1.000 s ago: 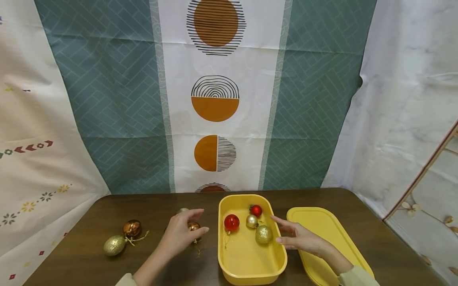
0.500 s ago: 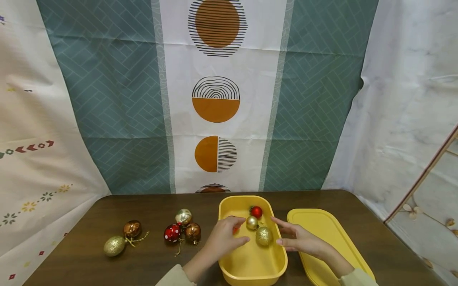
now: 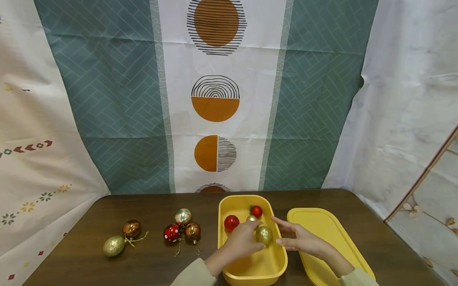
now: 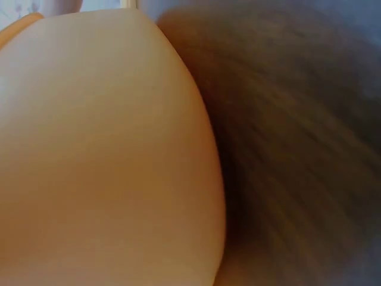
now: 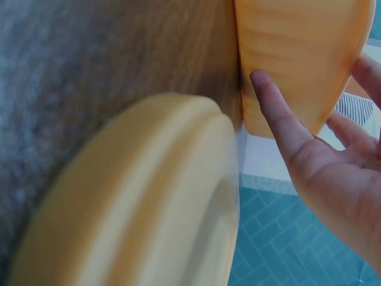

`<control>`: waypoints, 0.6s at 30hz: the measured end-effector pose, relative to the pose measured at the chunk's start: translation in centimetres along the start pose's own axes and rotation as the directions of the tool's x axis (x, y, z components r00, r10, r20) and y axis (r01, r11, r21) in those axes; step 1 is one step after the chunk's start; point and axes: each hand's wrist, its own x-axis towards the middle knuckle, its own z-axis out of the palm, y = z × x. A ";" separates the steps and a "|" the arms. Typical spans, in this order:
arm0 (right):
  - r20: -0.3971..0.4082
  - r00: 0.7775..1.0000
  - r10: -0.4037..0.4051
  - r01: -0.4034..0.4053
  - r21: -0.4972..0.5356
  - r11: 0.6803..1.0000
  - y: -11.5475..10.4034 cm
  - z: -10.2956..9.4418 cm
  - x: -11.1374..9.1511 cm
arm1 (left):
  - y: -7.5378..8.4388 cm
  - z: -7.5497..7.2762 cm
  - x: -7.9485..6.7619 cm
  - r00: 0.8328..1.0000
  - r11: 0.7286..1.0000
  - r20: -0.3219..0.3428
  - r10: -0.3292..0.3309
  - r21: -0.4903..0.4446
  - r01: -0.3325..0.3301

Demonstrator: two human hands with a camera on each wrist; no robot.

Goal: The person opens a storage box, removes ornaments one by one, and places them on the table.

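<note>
In the head view my left hand [image 3: 243, 240] is inside the yellow box [image 3: 250, 272], thumb and fingers spread at the left side of a gold glitter bauble [image 3: 264, 235]. Whether the fingertips touch it cannot be told. A shiny red bauble [image 3: 231, 223], a small gold bauble [image 3: 251, 218], partly covered by the fingers, and a small red bauble [image 3: 255, 211] also lie in the box. My right hand [image 3: 304, 240] rests against the box's right side with its fingers extended; in the right wrist view a fingertip touches the outer wall [image 5: 297, 65]. The box wall [image 4: 107, 149] fills much of the left wrist view.
A yellow lid [image 3: 329, 234] lies right of the box. Left of it are a pale gold bauble [image 3: 183, 216], a dotted red bauble [image 3: 172, 232] and a brown bauble [image 3: 193, 231]. Farther left sit another brown bauble [image 3: 132, 228] and a glittery gold one [image 3: 114, 246].
My left hand has moved right, from beside the middle group of baubles, over the box's left rim and to the gold glitter bauble. My right hand has stayed at the box's right side.
</note>
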 end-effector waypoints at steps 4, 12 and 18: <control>-0.003 1.000 0.007 -0.007 -0.012 1.000 0.0 0.0 0.0 | 0.4 0.1 0.1 0.998 0.998 0.068 0.000 0.055 -0.004; 0.007 1.000 -0.008 0.008 0.000 1.000 0.1 0.0 0.1 | 0.6 0.6 0.5 0.996 0.992 0.088 0.026 0.122 -0.037; 0.017 1.000 -0.019 0.018 0.012 1.000 0.1 -0.1 0.1 | 0.6 0.9 0.9 0.997 0.986 0.076 0.018 0.162 -0.030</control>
